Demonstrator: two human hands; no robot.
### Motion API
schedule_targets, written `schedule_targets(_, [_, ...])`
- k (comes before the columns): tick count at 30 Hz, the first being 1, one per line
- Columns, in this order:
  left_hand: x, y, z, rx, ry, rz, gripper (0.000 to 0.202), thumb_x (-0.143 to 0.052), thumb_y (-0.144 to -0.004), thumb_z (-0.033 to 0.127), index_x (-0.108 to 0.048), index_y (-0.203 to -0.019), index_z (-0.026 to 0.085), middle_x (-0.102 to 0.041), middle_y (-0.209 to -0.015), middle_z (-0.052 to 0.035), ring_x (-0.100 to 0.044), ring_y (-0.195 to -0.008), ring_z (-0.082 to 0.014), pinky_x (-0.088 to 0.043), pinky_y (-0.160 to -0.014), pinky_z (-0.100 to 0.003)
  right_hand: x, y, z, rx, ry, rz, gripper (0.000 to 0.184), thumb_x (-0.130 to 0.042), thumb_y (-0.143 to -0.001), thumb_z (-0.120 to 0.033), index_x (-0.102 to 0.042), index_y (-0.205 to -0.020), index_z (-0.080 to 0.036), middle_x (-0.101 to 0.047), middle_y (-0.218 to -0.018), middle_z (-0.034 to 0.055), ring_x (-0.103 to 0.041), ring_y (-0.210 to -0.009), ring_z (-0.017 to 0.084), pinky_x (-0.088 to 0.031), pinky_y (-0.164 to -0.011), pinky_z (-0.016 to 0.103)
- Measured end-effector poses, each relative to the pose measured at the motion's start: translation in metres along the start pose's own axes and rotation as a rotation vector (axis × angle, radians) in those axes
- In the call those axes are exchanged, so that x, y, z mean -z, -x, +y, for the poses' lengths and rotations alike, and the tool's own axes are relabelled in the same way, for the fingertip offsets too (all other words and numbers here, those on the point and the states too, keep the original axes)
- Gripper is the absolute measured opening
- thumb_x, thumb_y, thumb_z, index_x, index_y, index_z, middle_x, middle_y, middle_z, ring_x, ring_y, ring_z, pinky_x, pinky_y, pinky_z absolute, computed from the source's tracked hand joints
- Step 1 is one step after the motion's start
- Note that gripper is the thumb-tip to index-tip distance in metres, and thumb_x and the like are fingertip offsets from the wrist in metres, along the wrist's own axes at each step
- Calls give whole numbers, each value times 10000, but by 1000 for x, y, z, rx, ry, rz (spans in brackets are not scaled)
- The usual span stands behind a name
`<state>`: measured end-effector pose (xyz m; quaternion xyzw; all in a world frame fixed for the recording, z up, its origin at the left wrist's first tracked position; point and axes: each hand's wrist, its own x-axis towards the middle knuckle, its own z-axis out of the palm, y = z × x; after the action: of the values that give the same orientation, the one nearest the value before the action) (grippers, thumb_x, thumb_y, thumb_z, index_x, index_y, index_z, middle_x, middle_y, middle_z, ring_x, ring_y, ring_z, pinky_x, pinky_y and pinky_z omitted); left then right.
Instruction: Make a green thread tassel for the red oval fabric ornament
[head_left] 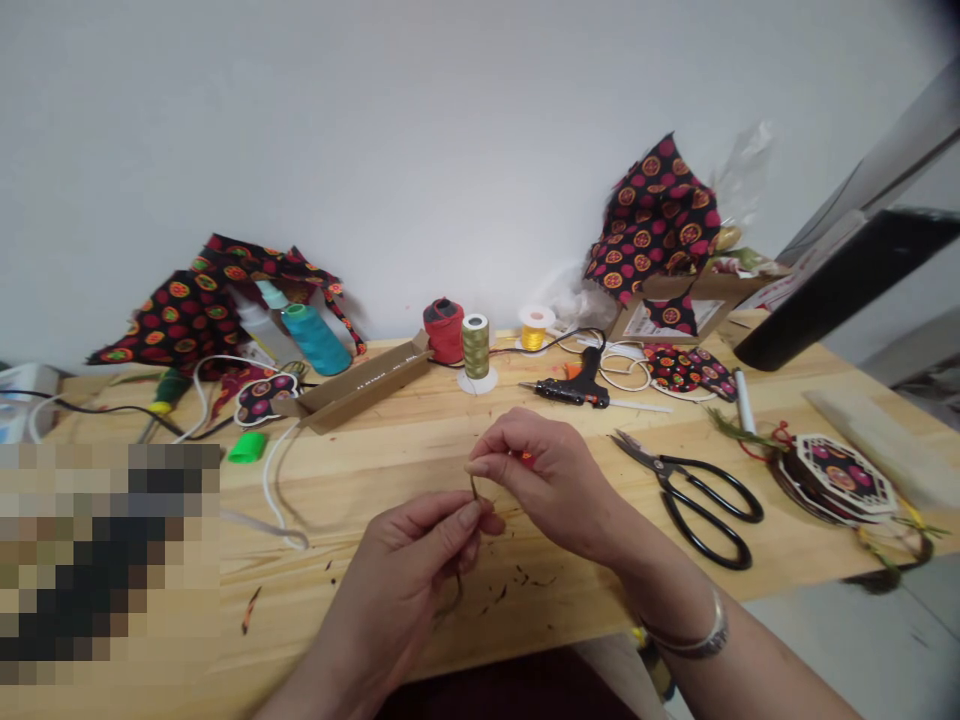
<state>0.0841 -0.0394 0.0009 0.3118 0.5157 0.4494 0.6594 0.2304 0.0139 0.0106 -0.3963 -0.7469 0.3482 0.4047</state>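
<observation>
In the middle of the head view, my left hand [420, 560] pinches a thin olive-brown cord [474, 487] between thumb and fingers. My right hand [544, 480], a little higher and to the right, grips the same cord's upper end, its fingers closed. A short span of cord runs between the two hands, and a loose loop hangs below the left one. Black-handled scissors [694, 495] lie to the right of my right hand, blades pointing away from me. Behind the hands stands a spool of olive thread [475, 347].
A black glue gun [577, 382], a yellow spool [533, 328] and a red spool [444, 330] sit toward the wall. At left are a long cardboard box [364, 385], a teal thread cone [316, 340] and a green cap [247, 447]. Stacked octagonal fabric pieces [840, 475] lie at right.
</observation>
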Motion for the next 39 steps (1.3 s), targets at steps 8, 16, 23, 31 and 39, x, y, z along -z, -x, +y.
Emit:
schedule_targets(8, [3, -4, 5, -235, 44, 120, 45, -746, -663, 211, -771, -701, 212, -479, -1377, -26, -351, -1285, -251, -383, -928, -268, -4, -1, 9, -204, -220, 170, 196, -517, -847, -166, -697, -916, -202, -699, -962, 37, -616, -927, 159, -453, -864, 323])
schedule_targets(16, [6, -8, 7, -262, 118, 71, 97, -703, -733, 214, -759, -808, 236, -485, -1364, -4, -334, -1299, -234, -342, -1005, -305, -19, 5, -10, -296, -672, -71, 246, -520, -844, -208, -699, -1011, -235, -700, -1033, 10, -611, -973, 142, -448, -898, 317])
schedule_targets(23, [7, -8, 8, -251, 147, 81, 108, -700, -735, 218, -759, -824, 231, -522, -1309, -16, -452, -1187, -220, -402, -927, -279, -21, 5, -10, -261, -724, -129, 240, -510, -855, -202, -730, -935, -256, -702, -817, -11, -610, -828, 127, -472, -808, 282])
schedule_targets(31, [9, -10, 3, -236, 219, 17, 179, -673, -757, 202, -742, -916, 244, -402, -1432, 16, -347, -1272, -257, -381, -941, -325, -20, 6, -6, -310, -691, -191, 186, -554, -831, -226, -730, -797, -176, -664, -727, 5, -593, -723, 123, -459, -731, 262])
schedule_targets(39, [11, -9, 0, -221, 251, 8, 244, -677, -753, 203, -726, -989, 241, -388, -1435, -2, -434, -1167, -248, -435, -820, -314, -19, 6, -5, -295, -757, -228, 192, -537, -828, -176, -718, -761, -181, -640, -701, -11, -583, -700, 103, -460, -721, 228])
